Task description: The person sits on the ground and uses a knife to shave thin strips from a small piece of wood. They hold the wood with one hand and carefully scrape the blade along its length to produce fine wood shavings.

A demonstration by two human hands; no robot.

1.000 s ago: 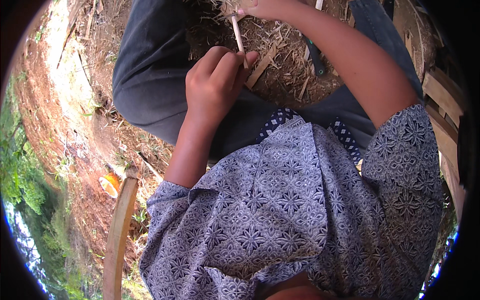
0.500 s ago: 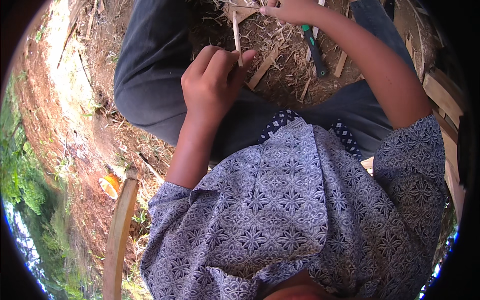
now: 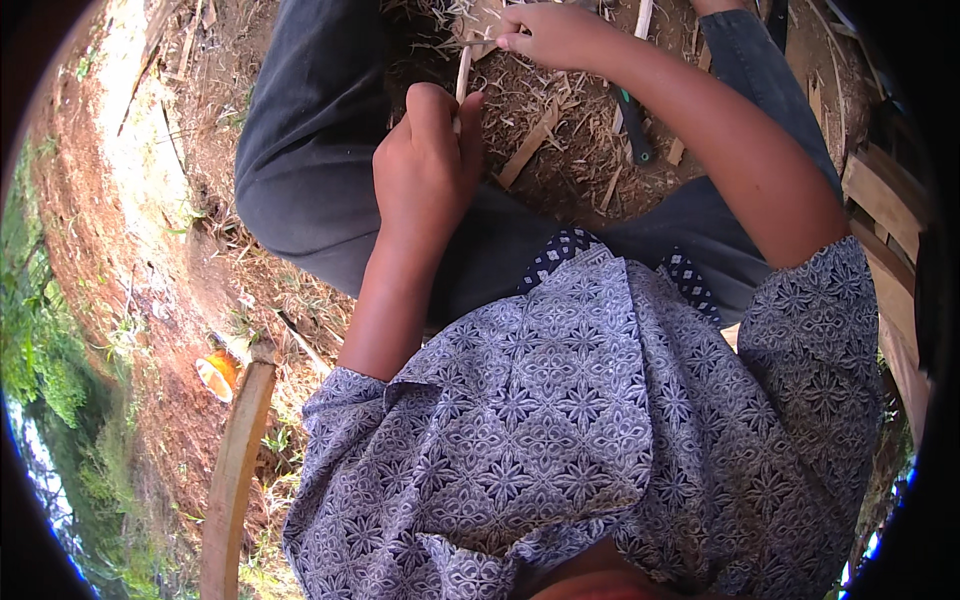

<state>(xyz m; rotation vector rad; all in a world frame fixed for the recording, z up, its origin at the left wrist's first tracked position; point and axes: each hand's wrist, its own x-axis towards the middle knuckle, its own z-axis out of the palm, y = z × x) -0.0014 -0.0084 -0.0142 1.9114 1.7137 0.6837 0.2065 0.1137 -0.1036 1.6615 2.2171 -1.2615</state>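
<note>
My left hand (image 3: 425, 150) is closed around the lower part of a thin, pale wooden stick (image 3: 463, 75), which points away from me. My right hand (image 3: 555, 35) grips a knife, its handle hidden in the fingers. The narrow dark knife blade (image 3: 482, 42) lies across the far part of the stick and seems to touch it. Beyond the stick is a flat piece of wood (image 3: 487, 14), partly covered by my right hand.
Wood shavings (image 3: 560, 150) litter the ground between my legs. A tool with a black and green handle (image 3: 635, 130) lies below my right forearm. A loose wood strip (image 3: 528, 145) is near my left hand. Planks (image 3: 885, 195) stand at right, an orange object (image 3: 217, 375) at left.
My right hand has moved left and nearer, bringing the blade onto the stick. My left hand has shifted slightly, and its fingers are closed more tightly round the stick.
</note>
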